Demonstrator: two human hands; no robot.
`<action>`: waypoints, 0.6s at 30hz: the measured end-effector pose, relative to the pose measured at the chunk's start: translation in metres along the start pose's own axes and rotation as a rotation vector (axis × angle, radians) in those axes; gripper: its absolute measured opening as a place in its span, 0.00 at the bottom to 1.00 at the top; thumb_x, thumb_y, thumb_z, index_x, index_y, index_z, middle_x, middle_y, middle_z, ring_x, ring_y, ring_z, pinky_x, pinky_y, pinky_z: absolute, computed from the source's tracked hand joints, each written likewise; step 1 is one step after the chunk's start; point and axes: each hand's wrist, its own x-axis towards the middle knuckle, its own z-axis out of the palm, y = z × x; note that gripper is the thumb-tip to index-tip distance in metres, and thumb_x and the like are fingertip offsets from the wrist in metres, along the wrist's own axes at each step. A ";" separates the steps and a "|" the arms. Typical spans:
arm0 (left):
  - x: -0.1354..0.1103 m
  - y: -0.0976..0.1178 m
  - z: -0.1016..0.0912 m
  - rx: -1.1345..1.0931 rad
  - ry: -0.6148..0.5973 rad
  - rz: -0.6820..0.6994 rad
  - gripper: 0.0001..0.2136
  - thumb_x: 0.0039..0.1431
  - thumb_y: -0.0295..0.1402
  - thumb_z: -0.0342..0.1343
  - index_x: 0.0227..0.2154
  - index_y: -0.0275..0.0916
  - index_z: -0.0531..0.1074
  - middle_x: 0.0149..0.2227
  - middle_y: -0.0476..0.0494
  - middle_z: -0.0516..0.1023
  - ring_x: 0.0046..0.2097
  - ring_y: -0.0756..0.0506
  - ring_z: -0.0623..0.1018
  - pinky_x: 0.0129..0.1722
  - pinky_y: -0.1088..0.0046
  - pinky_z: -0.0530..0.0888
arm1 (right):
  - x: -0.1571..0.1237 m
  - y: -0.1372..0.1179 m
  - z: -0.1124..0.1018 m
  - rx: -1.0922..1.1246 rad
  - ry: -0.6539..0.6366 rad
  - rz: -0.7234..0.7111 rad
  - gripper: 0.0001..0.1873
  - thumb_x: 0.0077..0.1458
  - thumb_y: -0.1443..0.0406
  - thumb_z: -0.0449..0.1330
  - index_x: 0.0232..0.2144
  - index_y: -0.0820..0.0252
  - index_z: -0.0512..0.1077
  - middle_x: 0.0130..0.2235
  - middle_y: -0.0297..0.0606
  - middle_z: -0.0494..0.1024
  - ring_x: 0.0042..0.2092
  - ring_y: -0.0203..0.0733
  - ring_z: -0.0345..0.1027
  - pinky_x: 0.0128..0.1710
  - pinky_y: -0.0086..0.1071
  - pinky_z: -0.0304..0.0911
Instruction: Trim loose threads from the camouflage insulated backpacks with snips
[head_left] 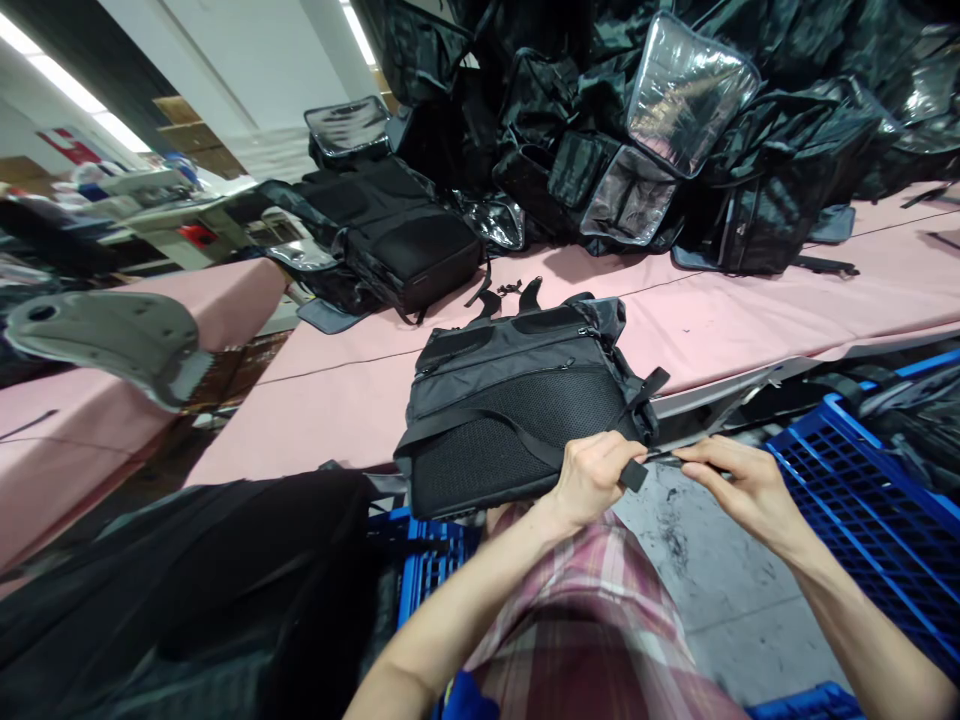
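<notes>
Backpack (465, 390): dark grey and black, located at the centre of view, lying mesh panel up at the near edge of the pink-covered table (322, 430). Clock directions below are taken from it.

Left hand (596, 470): at 4 o'clock, beside the lower corner, fist closed round black webbing (634, 475), whose end protrudes below the fingers. Right hand (739, 480): at 3 o'clock from the left hand, narrow pinch of thumb and forefinger on a thin strip (663, 456) spanning the gap between hands. Whether strip and webbing are one piece cannot be told.

Surroundings: silver-lined camouflage bags (630, 190) heaped at 1 o'clock; black bag (412, 250) at 11; large black bag (187, 590) at 8; blue plastic crate (847, 490) between 3 and 4.
</notes>
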 end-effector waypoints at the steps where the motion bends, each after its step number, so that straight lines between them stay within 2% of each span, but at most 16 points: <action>1: 0.002 0.001 0.000 -0.148 0.012 -0.160 0.07 0.54 0.31 0.53 0.28 0.36 0.75 0.26 0.44 0.74 0.28 0.51 0.72 0.29 0.76 0.67 | -0.001 0.002 0.001 0.078 0.027 0.084 0.10 0.55 0.59 0.56 0.33 0.57 0.75 0.31 0.35 0.78 0.31 0.37 0.70 0.31 0.30 0.63; 4: 0.011 0.001 -0.003 -0.673 0.079 -0.717 0.06 0.49 0.32 0.57 0.25 0.33 0.72 0.19 0.48 0.69 0.21 0.54 0.67 0.21 0.79 0.63 | -0.004 0.009 0.007 0.143 0.245 0.245 0.11 0.53 0.58 0.58 0.34 0.57 0.75 0.34 0.36 0.78 0.34 0.40 0.71 0.33 0.31 0.65; 5: 0.013 0.000 -0.004 -0.833 0.103 -0.862 0.06 0.47 0.31 0.58 0.25 0.32 0.71 0.18 0.50 0.67 0.19 0.55 0.65 0.19 0.80 0.61 | -0.006 0.011 0.011 0.126 0.307 0.259 0.11 0.52 0.58 0.58 0.35 0.57 0.75 0.35 0.36 0.78 0.35 0.40 0.71 0.33 0.31 0.65; 7: 0.016 -0.003 -0.005 -1.073 0.149 -1.038 0.06 0.44 0.29 0.60 0.25 0.31 0.70 0.17 0.51 0.66 0.17 0.56 0.64 0.16 0.82 0.59 | -0.011 0.016 0.021 0.091 0.360 0.260 0.11 0.52 0.58 0.59 0.35 0.57 0.75 0.35 0.37 0.78 0.34 0.40 0.71 0.33 0.32 0.65; 11: 0.017 -0.005 -0.006 -1.301 0.162 -1.154 0.08 0.43 0.25 0.62 0.24 0.31 0.67 0.20 0.49 0.68 0.17 0.57 0.64 0.15 0.84 0.59 | -0.019 0.015 0.043 0.097 0.368 0.242 0.10 0.53 0.60 0.58 0.35 0.57 0.74 0.35 0.37 0.77 0.34 0.40 0.70 0.34 0.33 0.65; 15: 0.017 -0.003 -0.007 -1.435 0.117 -1.227 0.06 0.48 0.23 0.59 0.24 0.31 0.66 0.21 0.48 0.68 0.17 0.58 0.64 0.14 0.86 0.59 | -0.016 0.005 0.056 0.122 0.377 0.187 0.08 0.53 0.62 0.58 0.36 0.56 0.73 0.35 0.37 0.77 0.35 0.39 0.70 0.36 0.33 0.65; 18: 0.018 -0.003 -0.010 -1.555 0.100 -1.282 0.05 0.53 0.23 0.55 0.24 0.30 0.66 0.21 0.48 0.67 0.17 0.59 0.63 0.14 0.86 0.59 | -0.009 0.003 0.060 0.248 0.397 0.261 0.09 0.53 0.61 0.58 0.36 0.57 0.73 0.35 0.36 0.77 0.35 0.39 0.70 0.36 0.33 0.66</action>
